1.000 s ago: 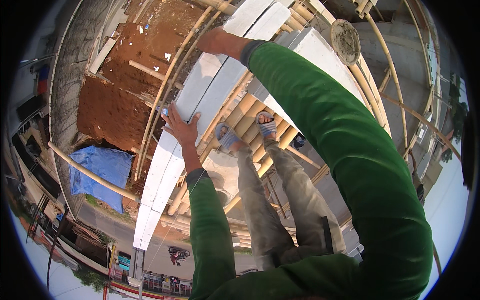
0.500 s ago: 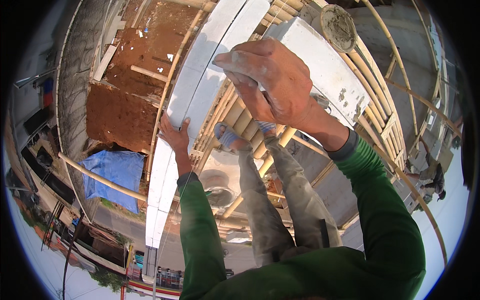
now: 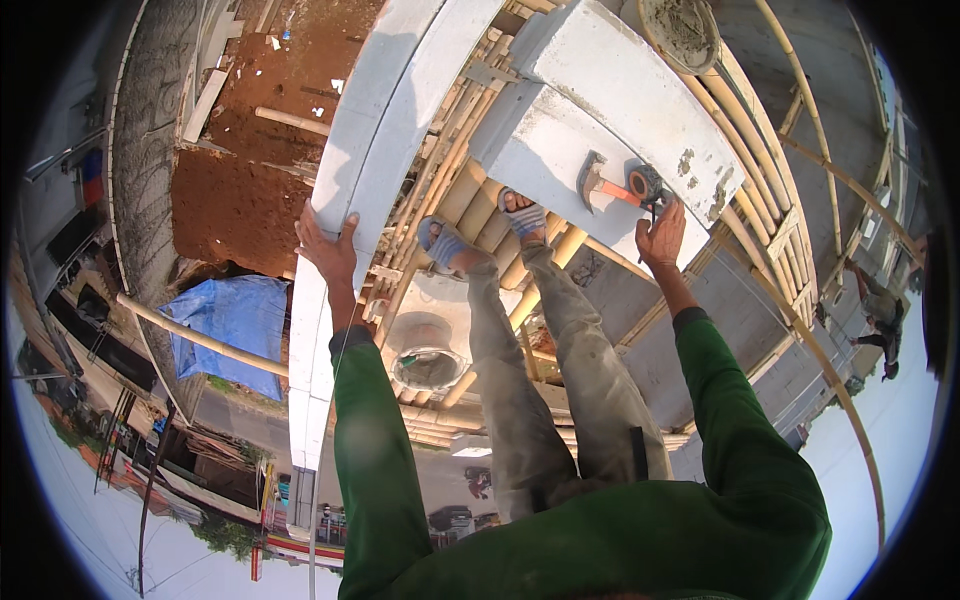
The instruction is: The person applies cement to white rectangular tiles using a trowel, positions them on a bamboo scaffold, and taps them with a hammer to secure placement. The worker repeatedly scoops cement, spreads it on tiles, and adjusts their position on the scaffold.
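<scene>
My left hand (image 3: 326,246) lies on the row of white blocks (image 3: 352,150) at the left, fingers spread across its top. My right hand (image 3: 662,238) is low at the near edge of a stack of white blocks (image 3: 560,130), thumb and fingers apart. Just beyond its fingertips lie a claw hammer (image 3: 592,183) with an orange handle and a round black-and-orange tape measure (image 3: 643,182). A small dark end shows between thumb and fingers; I cannot tell whether it is touched.
Bamboo poles (image 3: 470,205) form the platform under my feet. A bucket of grey mortar (image 3: 680,35) stands at the far right, and another bucket (image 3: 428,368) is nearer, below. A blue tarp (image 3: 228,330) and red soil lie lower at left. Another person (image 3: 880,315) is far right.
My right hand has come down from high in front of me to the block stack, uncovering the hammer and tape measure. My left hand stays on the block row.
</scene>
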A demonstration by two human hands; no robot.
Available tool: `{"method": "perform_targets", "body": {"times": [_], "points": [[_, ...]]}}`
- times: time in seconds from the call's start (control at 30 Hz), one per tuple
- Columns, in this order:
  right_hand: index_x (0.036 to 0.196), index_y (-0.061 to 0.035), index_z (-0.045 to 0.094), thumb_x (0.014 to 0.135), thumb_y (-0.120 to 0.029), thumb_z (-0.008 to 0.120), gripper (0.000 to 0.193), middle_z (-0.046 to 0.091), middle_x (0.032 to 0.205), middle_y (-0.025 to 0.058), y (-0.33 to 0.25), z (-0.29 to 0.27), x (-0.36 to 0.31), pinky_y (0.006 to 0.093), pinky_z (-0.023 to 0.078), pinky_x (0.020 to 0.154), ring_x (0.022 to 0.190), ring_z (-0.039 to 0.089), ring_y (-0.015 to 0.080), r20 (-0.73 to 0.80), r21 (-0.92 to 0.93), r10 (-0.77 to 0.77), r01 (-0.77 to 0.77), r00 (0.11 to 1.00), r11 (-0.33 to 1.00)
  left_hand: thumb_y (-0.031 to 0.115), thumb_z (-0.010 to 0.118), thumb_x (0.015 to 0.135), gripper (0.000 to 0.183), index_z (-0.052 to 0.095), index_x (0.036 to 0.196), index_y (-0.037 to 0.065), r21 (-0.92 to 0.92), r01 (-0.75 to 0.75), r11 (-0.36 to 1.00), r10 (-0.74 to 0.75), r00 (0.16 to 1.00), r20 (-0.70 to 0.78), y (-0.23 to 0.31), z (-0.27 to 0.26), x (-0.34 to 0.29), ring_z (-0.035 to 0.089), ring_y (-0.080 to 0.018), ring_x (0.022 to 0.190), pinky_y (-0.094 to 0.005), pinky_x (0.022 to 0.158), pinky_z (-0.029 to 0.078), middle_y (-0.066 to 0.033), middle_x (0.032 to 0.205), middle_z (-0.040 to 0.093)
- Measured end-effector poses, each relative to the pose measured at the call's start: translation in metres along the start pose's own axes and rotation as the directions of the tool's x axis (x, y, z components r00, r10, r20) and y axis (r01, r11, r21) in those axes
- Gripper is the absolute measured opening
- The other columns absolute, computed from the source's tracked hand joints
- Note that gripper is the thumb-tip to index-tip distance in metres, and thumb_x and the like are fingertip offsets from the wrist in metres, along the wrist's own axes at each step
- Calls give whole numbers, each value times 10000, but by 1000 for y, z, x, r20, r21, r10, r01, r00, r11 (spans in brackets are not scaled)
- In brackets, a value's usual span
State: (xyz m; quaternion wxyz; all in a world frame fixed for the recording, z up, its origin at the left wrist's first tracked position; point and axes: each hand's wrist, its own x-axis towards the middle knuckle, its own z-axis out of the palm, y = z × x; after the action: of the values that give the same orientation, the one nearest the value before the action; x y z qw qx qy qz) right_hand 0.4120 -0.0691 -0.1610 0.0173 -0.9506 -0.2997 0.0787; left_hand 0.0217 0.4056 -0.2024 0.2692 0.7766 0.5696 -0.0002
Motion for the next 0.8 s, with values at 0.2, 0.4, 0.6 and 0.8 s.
{"method": "perform_targets", "body": {"times": [0.2, 0.4, 0.6, 0.8], "points": [[1379, 58, 474, 924, -410, 725, 699, 596, 1221, 271, -9, 15, 16, 536, 448, 978, 1135, 588, 447, 63, 80, 97, -102, 993, 992, 595, 840, 782, 1049, 336, 1612, 198, 42, 32, 999, -31, 999, -3, 1, 1, -3, 211, -375, 1572, -707, 1244, 75, -109, 1613, 385], [1467, 63, 367, 1021, -477, 637, 750, 479, 1396, 344, 2, 12, 39, 559, 478, 987, 1187, 578, 490, 170, 491, 436, -459, 884, 740, 613, 834, 776, 1073, 316, 1632, 226, 80, 109, 991, -111, 994, 13, 5, -1, -5, 173, -345, 1594, -661, 1273, 55, -102, 1685, 310], [1386, -58, 498, 914, -225, 640, 520, 527, 1322, 167, -15, 6, 9, 560, 363, 1002, 1234, 480, 375, -121, -203, -252, 225, 960, 953, 630, 811, 787, 1069, 290, 1645, 261, 86, 137, 987, -140, 990, 33, 8, -3, -8, 150, -321, 1605, -630, 1292, 38, -63, 1710, 275], [1157, -36, 567, 819, -180, 648, 375, 562, 1163, 162, -34, 25, 14, 514, 397, 1014, 1153, 534, 378, 131, -138, -113, 131, 985, 982, 627, 800, 802, 1065, 274, 1654, 263, 76, 111, 991, -113, 994, 14, 6, 1, -9, 145, -325, 1608, -625, 1291, 30, -66, 1722, 253]]}}
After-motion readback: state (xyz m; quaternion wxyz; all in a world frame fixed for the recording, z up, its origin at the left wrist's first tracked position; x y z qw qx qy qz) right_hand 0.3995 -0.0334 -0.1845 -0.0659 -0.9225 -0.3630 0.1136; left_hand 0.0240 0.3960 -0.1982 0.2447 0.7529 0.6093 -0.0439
